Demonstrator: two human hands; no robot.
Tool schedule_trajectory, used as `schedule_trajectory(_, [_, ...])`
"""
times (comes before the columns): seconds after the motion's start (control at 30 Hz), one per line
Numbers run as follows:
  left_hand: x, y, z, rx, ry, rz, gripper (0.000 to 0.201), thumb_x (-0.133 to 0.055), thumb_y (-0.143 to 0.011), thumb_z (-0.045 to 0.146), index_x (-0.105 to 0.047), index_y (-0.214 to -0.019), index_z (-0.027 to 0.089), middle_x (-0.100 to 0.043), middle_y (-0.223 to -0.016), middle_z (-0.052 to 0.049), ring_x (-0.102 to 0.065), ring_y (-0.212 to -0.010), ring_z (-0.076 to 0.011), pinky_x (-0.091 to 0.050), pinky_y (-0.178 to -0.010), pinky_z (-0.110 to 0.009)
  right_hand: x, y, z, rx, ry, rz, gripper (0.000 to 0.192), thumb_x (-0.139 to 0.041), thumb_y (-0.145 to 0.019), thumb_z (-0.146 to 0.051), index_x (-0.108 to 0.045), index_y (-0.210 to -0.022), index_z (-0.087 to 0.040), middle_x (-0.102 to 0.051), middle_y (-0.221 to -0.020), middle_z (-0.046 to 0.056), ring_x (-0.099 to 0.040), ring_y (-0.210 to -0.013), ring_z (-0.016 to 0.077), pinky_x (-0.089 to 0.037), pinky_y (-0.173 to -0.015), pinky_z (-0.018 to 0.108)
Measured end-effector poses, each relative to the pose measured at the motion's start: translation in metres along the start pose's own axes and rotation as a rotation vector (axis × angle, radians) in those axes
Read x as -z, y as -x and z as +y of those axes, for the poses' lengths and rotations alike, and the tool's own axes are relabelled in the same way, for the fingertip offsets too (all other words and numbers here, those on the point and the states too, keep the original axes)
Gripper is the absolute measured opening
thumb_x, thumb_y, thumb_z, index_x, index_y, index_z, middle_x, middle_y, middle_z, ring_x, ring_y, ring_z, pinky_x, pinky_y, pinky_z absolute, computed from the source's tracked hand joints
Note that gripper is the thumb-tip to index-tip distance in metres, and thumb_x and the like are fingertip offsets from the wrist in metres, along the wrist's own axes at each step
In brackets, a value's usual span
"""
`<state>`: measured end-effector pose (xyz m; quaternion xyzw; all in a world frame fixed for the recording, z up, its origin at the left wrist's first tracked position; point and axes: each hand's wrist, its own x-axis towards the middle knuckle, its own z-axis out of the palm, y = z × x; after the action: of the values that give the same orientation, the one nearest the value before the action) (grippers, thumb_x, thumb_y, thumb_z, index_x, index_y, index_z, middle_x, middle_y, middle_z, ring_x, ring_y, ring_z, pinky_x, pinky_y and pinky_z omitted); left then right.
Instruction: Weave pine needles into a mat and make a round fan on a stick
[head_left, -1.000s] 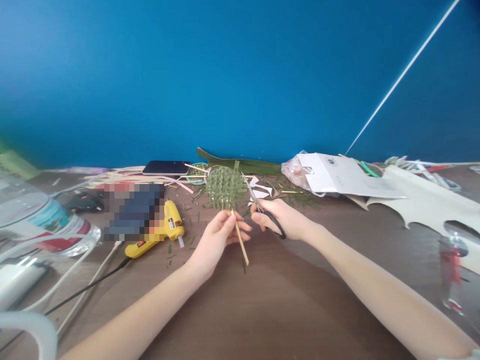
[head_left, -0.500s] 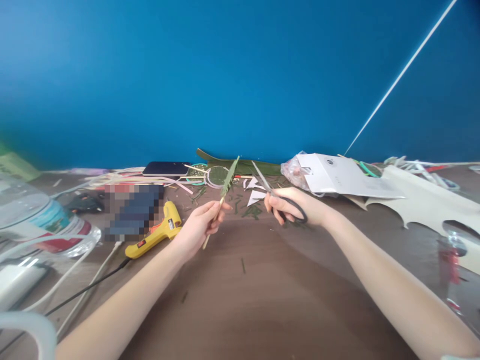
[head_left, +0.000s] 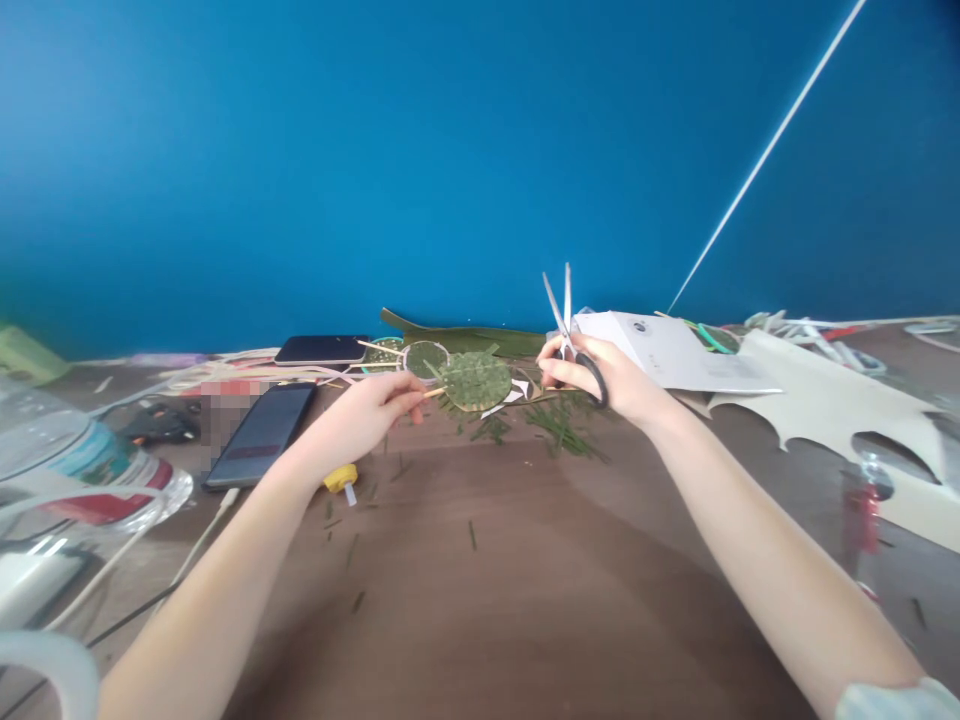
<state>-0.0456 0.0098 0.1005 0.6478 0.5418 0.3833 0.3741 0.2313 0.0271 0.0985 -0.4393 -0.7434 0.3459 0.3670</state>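
Note:
Between the fingers of my left hand (head_left: pixel 386 405) is the thin stick of a small round fan woven from green leaf strips (head_left: pixel 478 382). The fan's flat face is turned toward me, with a few strip ends poking past its edge. My right hand (head_left: pixel 592 370) is closed round the black handles of a pair of scissors (head_left: pixel 568 310), whose blades point up and stand apart. The blades are to the right of the fan and do not touch it. Cut green leaf bits (head_left: pixel 566 425) and white paper scraps (head_left: pixel 517 392) lie on the table beneath.
Two round fans with coloured rims, one with a pale rim (head_left: pixel 427 360), lie behind. To the left are a phone (head_left: pixel 262 435), a yellow glue gun (head_left: pixel 341 478) mostly behind my forearm, and a plastic bottle (head_left: pixel 97 450). White card (head_left: pixel 667 350) and cut-out sheet (head_left: pixel 817 390) lie right.
My left hand has turned the fan from edge-on to face-on and moved slightly left. The scissors have swung upright and their blades have spread. More green clippings lie under the right hand.

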Motion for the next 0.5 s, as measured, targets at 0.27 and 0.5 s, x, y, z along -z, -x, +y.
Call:
schedule_trajectory(0.27, [-0.009, -0.007, 0.009, -0.201, -0.390, -0.074, 0.019, -0.049, -0.081, 0.030, -0.063, -0.072, 0.022, -0.059, -0.060, 0.002, -0.045, -0.050, -0.0138, -0.026, -0.050, -0.023, -0.036, -0.008, 0.017, -0.130, -0.557, 0.140, 0.039, -0.075, -0.059, -0.032, -0.050, -0.086, -0.019, -0.047, -0.070, -0.004, -0.052, -0.066, 0.0102, -0.046, -0.059, 0.026])
schedule_trajectory(0.5, [-0.015, -0.010, 0.001, -0.396, -0.415, 0.083, 0.014, -0.052, -0.080, 0.027, -0.064, -0.074, 0.024, -0.063, -0.070, -0.002, -0.051, -0.072, -0.0208, -0.033, -0.071, -0.028, -0.045, -0.008, 0.016, -0.183, -0.650, 0.192, 0.040, -0.073, -0.057, -0.029, -0.047, -0.086, -0.020, -0.044, -0.068, -0.005, -0.047, -0.060, 0.0092, -0.036, -0.048, 0.023])
